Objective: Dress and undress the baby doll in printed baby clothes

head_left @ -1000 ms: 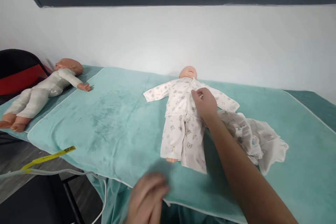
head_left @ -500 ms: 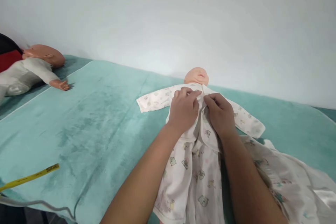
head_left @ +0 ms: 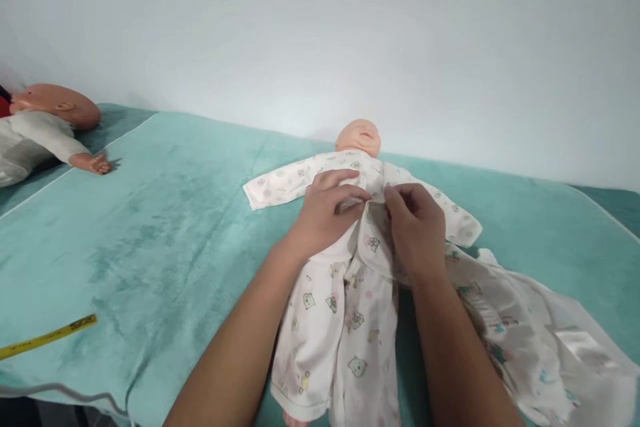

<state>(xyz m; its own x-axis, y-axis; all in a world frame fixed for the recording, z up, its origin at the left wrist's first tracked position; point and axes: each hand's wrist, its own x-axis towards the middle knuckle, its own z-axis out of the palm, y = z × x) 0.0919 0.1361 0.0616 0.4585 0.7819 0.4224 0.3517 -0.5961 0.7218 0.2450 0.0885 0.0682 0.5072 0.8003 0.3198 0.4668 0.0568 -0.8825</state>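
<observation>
A baby doll [head_left: 359, 138] lies on its back, its head toward the wall. It wears a white long-sleeved baby shirt [head_left: 376, 243] with small animal prints and matching trousers [head_left: 310, 333]. My left hand [head_left: 327, 210] rests on the doll's chest, thumb and fingers apart, fingertips touching the shirt near its front opening. Across from it, my right hand [head_left: 419, 223] pinches the shirt's front edge between thumb and fingers. What fastening lies there is too small to make out.
A teal cloth [head_left: 190, 233] covers the surface, with a white wall [head_left: 320, 33] behind. White printed fabric [head_left: 540, 340] lies crumpled at right. Another doll [head_left: 55, 120] lies far left. A yellow tape strip [head_left: 50, 337] and a grey cable [head_left: 65, 390] are at lower left.
The view has shifted slightly, moving everything a little left. Both hands have moved down the shirt's front from near the neck to mid-chest. My left thumb and fingers are spread wider.
</observation>
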